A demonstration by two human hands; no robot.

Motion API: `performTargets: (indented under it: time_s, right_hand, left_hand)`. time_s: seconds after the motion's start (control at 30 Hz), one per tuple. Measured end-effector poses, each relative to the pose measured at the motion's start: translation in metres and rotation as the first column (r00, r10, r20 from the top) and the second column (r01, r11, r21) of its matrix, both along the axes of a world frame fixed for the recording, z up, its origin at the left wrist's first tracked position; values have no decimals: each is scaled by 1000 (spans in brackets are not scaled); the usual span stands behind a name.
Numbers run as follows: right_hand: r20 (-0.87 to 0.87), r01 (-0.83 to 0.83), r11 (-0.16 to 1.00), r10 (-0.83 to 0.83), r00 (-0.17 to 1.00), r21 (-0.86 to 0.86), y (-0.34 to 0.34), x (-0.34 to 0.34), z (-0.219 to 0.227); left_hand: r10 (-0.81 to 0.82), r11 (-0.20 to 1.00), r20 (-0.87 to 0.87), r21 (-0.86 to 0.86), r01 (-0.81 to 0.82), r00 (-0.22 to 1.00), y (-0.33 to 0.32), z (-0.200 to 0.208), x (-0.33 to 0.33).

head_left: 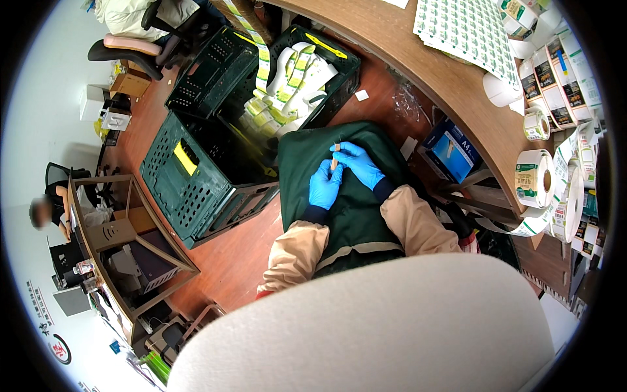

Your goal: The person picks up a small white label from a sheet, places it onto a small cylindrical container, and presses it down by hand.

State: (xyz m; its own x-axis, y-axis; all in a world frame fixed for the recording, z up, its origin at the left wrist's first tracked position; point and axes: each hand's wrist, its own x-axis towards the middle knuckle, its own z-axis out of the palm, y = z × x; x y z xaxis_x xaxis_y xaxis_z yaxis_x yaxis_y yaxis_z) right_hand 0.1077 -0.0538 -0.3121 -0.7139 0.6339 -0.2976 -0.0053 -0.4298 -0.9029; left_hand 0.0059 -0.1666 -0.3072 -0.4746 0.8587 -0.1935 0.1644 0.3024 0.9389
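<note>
Over my lap, which a dark green apron (300, 160) covers, both my hands wear blue gloves. My left hand (324, 187) is closed, its thumb and fingertips pinching the lower end of a small flat tan strip (335, 159). At the strip's upper end, the bent fingers of my right hand (360, 166) close on it from the other side. A small dark bit shows at the top of the strip; its exact kind is too small to tell.
Dark green plastic crates (196, 176) stand ahead and left, one holding tangled label strips (297, 78). A wooden table (450, 98) curves along the right, with label rolls (534, 179) and label sheets (467, 32). Under it sits a blue box (450, 151). A person (59, 202) is far left.
</note>
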Motion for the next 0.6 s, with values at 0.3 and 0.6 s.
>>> performTargets:
  time_s: [0.3, 0.6]
  right_hand:
    - [-7, -1, 1000, 1, 1000, 13, 0, 0, -1]
    - [-5, -5, 1000, 5, 1000, 30, 1, 0, -3]
  left_hand:
    - [6, 1000, -17, -11, -7, 1000, 1, 6, 0]
    - [5, 1000, -25, -9, -5, 1000, 1, -3, -1]
